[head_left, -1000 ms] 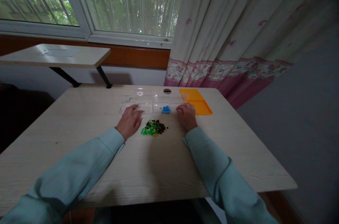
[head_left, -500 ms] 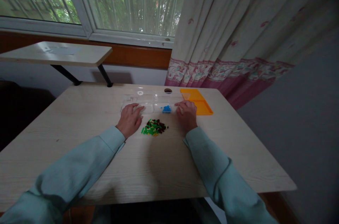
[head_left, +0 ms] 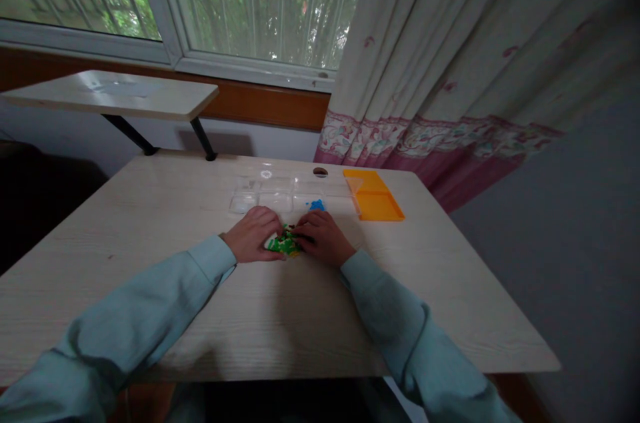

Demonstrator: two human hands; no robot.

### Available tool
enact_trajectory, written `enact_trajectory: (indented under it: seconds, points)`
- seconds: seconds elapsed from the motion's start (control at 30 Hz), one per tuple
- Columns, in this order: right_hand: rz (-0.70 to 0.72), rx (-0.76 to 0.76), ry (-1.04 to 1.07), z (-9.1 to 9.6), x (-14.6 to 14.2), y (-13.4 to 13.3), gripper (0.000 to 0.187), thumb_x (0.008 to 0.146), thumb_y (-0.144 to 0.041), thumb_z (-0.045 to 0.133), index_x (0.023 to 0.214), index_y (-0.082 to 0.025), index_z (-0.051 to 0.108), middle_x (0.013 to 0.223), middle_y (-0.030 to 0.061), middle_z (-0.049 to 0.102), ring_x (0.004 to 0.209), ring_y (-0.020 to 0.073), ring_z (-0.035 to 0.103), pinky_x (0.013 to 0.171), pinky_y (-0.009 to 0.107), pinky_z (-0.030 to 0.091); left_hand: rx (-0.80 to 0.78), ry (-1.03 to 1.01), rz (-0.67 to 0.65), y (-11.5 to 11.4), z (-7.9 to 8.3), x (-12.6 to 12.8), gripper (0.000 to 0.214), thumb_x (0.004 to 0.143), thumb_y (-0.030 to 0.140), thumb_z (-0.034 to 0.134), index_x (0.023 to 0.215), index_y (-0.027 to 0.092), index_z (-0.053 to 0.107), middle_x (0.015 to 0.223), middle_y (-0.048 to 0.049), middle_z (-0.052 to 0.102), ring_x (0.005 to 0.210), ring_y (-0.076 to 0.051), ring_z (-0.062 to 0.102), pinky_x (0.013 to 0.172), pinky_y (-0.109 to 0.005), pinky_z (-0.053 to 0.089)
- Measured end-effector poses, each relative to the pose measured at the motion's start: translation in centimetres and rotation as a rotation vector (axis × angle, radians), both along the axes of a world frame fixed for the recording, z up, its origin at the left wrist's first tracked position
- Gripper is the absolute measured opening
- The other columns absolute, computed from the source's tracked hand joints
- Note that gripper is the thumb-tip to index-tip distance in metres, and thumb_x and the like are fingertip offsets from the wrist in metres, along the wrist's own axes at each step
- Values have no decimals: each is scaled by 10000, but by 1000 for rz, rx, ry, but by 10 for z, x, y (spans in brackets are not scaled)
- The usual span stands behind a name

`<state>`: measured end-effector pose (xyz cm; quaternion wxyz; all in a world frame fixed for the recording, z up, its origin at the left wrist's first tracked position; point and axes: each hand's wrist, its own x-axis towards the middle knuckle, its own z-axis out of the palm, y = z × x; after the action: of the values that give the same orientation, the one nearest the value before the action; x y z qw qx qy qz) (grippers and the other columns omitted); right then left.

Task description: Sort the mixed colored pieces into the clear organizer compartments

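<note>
On the table lies a small pile of tiny green, yellow and dark brown pieces (head_left: 283,244). My left hand (head_left: 253,235) curves around its left side, thumb and fingers apart. From the right, my right hand (head_left: 326,239) reaches in with bent, parted fingers touching the dark pieces, which it partly covers. Just behind the hands stands a clear plastic compartment box (head_left: 276,201). Small blue pieces (head_left: 317,205) sit in one of its front compartments, close above my right hand.
An orange two-part tray (head_left: 377,203) lies right of the clear box. Behind them is a round dark hole (head_left: 320,172) in the table (head_left: 430,303). A raised shelf (head_left: 125,95) on black legs stands at the back left. A curtain (head_left: 425,76) hangs at the back right.
Both hands have left the sides of the clear box and come together at the pile of pieces, covering part of it. The view has shifted slightly.
</note>
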<state>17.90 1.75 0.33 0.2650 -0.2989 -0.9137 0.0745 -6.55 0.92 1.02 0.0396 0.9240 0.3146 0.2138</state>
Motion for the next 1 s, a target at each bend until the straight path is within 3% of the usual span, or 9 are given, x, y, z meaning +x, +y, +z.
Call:
enact_trajectory:
  seconds: [0.23,0.47,1.0]
  points:
    - [6,-21,-9,-4,-1,3,227,856,-275,630,1072,-278,699,1013,56,666,984,217,543,918,413,402,7,54,34,7,-5,-6,467,752,662,596,863,209,595,888,-60,571,925,-238,502,836,-376,376]
    - [-14,-13,63,-8,-3,5,116,825,-257,674,925,-242,731,935,54,666,924,198,556,884,378,422,-11,18,47,4,-2,-3,407,861,583,508,1013,218,608,940,-68,578,956,-236,510,857,-372,376]
    - [-4,15,158,-13,-5,7,90,844,-232,661,889,-220,737,866,53,664,859,187,570,841,367,450,8,-41,17,5,-7,0,310,940,395,450,1135,211,605,955,-78,571,953,-220,498,862,-363,406]
